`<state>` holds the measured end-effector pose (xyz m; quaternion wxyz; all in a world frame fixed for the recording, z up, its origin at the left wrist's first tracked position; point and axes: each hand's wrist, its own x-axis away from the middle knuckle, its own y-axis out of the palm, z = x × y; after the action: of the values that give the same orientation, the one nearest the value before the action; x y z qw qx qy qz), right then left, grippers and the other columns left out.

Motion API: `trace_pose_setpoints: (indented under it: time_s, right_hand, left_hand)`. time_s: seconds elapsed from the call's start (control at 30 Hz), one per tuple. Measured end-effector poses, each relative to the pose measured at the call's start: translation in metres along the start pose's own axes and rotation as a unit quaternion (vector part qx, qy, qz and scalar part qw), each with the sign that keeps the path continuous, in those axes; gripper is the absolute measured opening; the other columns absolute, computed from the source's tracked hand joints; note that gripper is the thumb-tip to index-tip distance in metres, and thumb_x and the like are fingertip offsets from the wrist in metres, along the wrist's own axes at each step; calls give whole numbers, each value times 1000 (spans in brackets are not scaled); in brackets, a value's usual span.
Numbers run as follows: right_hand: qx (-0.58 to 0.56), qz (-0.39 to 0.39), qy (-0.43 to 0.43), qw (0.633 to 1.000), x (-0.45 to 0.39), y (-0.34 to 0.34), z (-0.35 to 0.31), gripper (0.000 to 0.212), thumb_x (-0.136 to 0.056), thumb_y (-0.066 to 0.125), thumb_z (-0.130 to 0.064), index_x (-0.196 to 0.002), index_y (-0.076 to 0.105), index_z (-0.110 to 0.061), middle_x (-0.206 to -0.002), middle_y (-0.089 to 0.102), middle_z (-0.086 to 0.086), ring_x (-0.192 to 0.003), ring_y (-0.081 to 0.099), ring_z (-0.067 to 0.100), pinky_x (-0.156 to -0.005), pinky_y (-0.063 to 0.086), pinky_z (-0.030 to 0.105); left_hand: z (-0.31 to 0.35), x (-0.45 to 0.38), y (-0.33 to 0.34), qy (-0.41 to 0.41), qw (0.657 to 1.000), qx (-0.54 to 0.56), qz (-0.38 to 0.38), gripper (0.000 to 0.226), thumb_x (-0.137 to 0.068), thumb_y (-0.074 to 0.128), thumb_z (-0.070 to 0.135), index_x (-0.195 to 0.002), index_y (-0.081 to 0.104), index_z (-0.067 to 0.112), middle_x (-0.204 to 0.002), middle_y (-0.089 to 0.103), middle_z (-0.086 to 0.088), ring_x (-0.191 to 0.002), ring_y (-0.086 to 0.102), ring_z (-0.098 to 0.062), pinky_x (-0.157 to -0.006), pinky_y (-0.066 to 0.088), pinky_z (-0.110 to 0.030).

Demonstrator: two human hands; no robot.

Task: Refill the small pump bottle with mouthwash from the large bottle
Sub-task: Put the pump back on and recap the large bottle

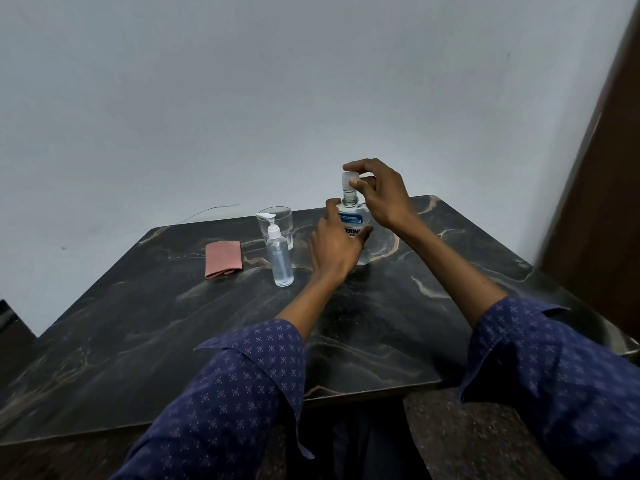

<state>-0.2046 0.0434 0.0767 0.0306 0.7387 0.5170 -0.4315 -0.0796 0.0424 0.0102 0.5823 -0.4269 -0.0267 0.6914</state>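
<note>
Dark marble table (398, 323), one. Large bottle (354, 223) upright, axis vertical, far-centre of table. Left hand (337, 242) wraps its body. Right hand (379, 192) above, fingertips pinch clear cap (348, 180) – cap sits just over neck, apparently off threads. Small pump bottle (280, 256) upright left of large bottle, pump on, nearer left hand. One glass (277, 221) behind it – one folded pink cloth (223, 259) further left.
</note>
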Motion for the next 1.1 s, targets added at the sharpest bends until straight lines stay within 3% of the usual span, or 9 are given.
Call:
trace_pose_setpoints:
  time_s: [0.23,0.33,0.5,0.7,0.83,0.97,1.03,1.1]
  right_hand:
    - [31,15,-10,999,8,-7,0,31,-106,55,-9,-133,70,-9,-129,66,9,-114,69,22,-98,56,32]
    - [31,31,-22,999,13,-9,-2,31,-106,54,-7,-133,69,-7,-127,66,9,-115,69,22,-97,54,27]
    - [70,-22,12,997,10,-9,0,28,-105,57,-7,-128,73,-11,-127,67,7,-118,65,18,-95,50,21]
    - [39,-3,40,998,16,-10,1,27,-101,62,-7,-127,70,-8,-129,68,7,-113,70,22,-101,57,41]
    - [66,-7,25,997,15,-10,1,28,-101,66,-11,-129,72,-11,-123,64,7,-105,71,23,-95,58,35]
    - [102,-20,30,994,5,-18,-1,22,-92,79,-27,-108,76,-12,-108,68,5,-91,67,19,-86,58,39]
    - [125,-7,49,991,3,-21,-1,40,-89,80,-46,-89,72,-6,-89,70,11,-80,67,20,-74,53,38]
    - [125,8,65,990,6,-20,0,70,-94,68,-62,-73,60,4,-72,65,22,-69,69,24,-65,46,37]
  left_hand:
    - [5,6,5,16,1000,17,-1,83,-86,79,60,-148,40,20,-128,71,-9,-112,71,-31,-89,60,-49]
    - [6,8,8,26,1000,16,-8,84,-87,77,62,-149,39,20,-128,71,-10,-111,71,-32,-86,59,-46]
    - [5,9,9,30,999,16,-13,85,-87,75,64,-150,38,20,-125,71,-9,-108,71,-30,-84,59,-42]
    - [3,8,10,33,999,-1,-14,84,-88,74,64,-150,37,21,-126,70,-10,-110,70,-33,-87,59,-48]
    - [3,8,10,35,999,-2,-18,84,-88,72,66,-149,37,21,-126,70,-11,-111,70,-33,-88,59,-49]
    - [2,9,11,42,999,-1,-9,81,-89,72,64,-147,39,20,-126,70,-10,-112,70,-35,-85,57,-44]
    - [2,9,11,50,999,-2,-6,83,-88,70,67,-148,40,18,-126,70,-10,-112,70,-34,-83,53,-42]
    - [2,9,11,57,998,5,-4,85,-88,70,67,-150,40,16,-127,70,-10,-112,70,-31,-82,50,-37]
